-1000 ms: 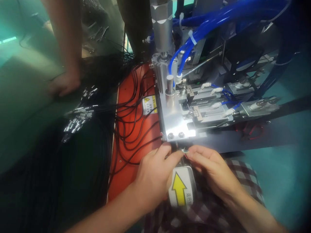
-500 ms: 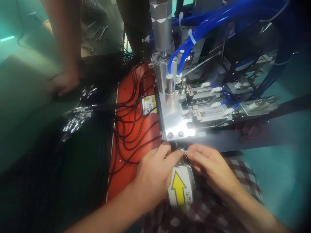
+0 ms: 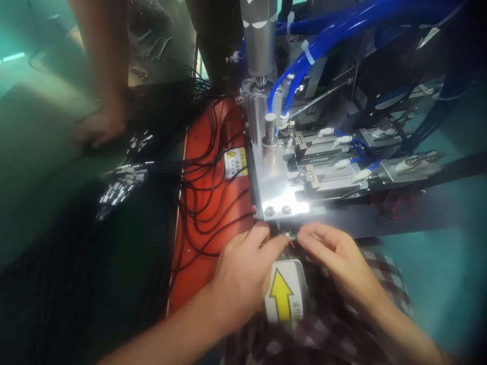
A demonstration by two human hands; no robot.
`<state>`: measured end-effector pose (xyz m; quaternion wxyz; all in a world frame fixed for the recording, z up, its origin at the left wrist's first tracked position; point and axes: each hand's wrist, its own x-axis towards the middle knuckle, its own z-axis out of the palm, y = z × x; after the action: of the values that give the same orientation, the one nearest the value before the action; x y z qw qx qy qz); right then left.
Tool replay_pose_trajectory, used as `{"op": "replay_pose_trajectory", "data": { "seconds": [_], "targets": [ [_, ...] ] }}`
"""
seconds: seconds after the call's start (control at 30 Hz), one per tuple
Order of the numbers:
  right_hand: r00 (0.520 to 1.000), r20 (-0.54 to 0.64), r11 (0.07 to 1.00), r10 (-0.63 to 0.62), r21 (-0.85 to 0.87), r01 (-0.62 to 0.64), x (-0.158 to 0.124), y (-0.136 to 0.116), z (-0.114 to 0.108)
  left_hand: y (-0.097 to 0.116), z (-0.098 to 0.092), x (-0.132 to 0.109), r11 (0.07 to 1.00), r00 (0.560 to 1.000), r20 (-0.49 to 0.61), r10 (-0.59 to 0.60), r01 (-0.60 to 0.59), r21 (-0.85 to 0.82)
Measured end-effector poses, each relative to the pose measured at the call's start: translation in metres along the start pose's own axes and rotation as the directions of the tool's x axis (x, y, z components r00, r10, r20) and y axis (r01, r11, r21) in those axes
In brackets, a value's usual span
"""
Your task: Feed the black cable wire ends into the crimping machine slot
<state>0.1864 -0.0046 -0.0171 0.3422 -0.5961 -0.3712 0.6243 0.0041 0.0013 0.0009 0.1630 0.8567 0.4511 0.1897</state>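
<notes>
My left hand [image 3: 241,268] pinches the end of a black cable between thumb and forefinger; its fingers cover most of the cable. Thin bare wires [image 3: 291,236], with a red one among them, fan out past the thumb tip. From the right, my right hand [image 3: 333,253] has its thumb and forefinger closed at the tips of these wires. Both hands are just below the front edge of a shiny metal machine block [image 3: 274,190]. Beneath them lies a white label with a yellow arrow [image 3: 281,296].
Several black cables [image 3: 201,218] cross an orange panel [image 3: 213,137] into the machine's side. A bundle of silver-tipped cable ends [image 3: 119,190] lies left on a dark green surface. Another person's hand [image 3: 101,129] rests behind it. Blue air hoses [image 3: 327,40] arch over the machine.
The view has shifted slightly, so the machine sits a little farther right. Both hands keep nearly the same place and pose at the wires; the other person's hand stays put.
</notes>
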Motion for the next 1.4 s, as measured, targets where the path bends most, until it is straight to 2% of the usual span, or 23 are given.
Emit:
{"op": "replay_pose_trajectory", "data": {
  "seconds": [0.17,0.33,0.4,0.47,0.57,0.67,0.83,0.93,1.0,1.13,1.4],
  "targets": [
    [0.999,-0.031,1.0,-0.01,-0.021,0.01,0.002,-0.002,0.003,0.0,-0.001,0.001,1.0,1.0,0.008,-0.005,0.005,-0.005],
    [1.0,-0.014,1.0,0.012,-0.022,-0.013,-0.002,-0.002,0.003,0.001,-0.001,0.001,1.0,1.0,0.012,-0.011,0.012,-0.008],
    [0.998,-0.046,0.998,-0.031,-0.052,0.029,-0.003,0.002,0.005,0.0,0.0,0.001,1.0,1.0,0.01,-0.006,0.006,-0.004],
    [0.986,-0.098,0.984,-0.134,-0.126,0.122,-0.005,0.007,0.007,0.0,0.0,0.001,1.0,1.0,0.01,-0.001,0.001,0.001],
    [0.909,-0.151,0.885,-0.388,-0.338,0.321,-0.005,0.014,0.009,0.0,0.0,0.001,1.0,1.0,0.005,-0.002,0.002,0.004],
    [0.797,-0.086,0.716,-0.597,-0.505,0.482,-0.005,0.018,0.008,0.001,0.0,0.001,1.0,1.0,0.016,-0.009,0.009,-0.01],
    [0.648,0.08,0.473,-0.757,-0.618,0.628,-0.002,0.014,0.003,0.001,0.0,0.0,1.0,0.999,0.034,-0.008,0.008,-0.009],
    [0.594,0.14,0.389,-0.792,-0.633,0.669,-0.001,0.011,0.001,0.0,0.0,0.0,1.0,1.0,0.017,0.0,0.0,0.005],
    [0.594,0.163,0.387,-0.788,-0.619,0.683,0.0,0.009,0.0,0.0,0.0,0.0,1.0,1.0,0.004,0.004,-0.004,0.008],
    [0.631,0.164,0.438,-0.758,-0.589,0.68,0.002,0.01,0.001,0.0,0.0,0.001,1.0,1.0,0.002,0.002,-0.002,0.008],
    [0.75,0.055,0.611,-0.659,-0.541,0.578,0.002,0.019,0.002,-0.001,-0.001,0.0,1.0,1.0,0.015,-0.002,0.002,0.004]
  ]
}}
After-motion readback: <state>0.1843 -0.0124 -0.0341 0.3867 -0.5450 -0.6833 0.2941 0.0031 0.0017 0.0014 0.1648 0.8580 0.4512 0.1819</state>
